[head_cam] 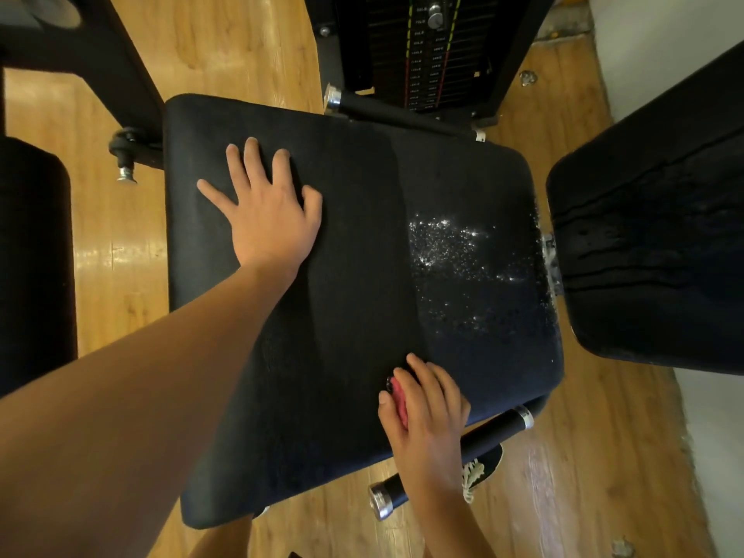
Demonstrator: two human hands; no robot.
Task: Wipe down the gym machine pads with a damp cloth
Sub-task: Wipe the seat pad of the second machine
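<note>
Head view: the left hand is laid flat on the seat pad, fingers spread and holding nothing. The right hand is curled over a pink cloth, which is pressed to the pad's near edge. Beyond the right hand, glistening droplets are seen unwiped. The backrest pad, out past that hand's outer side, is streaked wet. The job is judged partly done: droplets and backrest remain to be wiped.

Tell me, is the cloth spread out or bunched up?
Bunched up: only a small red wad of cloth shows from under the right hand, which curls over it on the pad.
</note>
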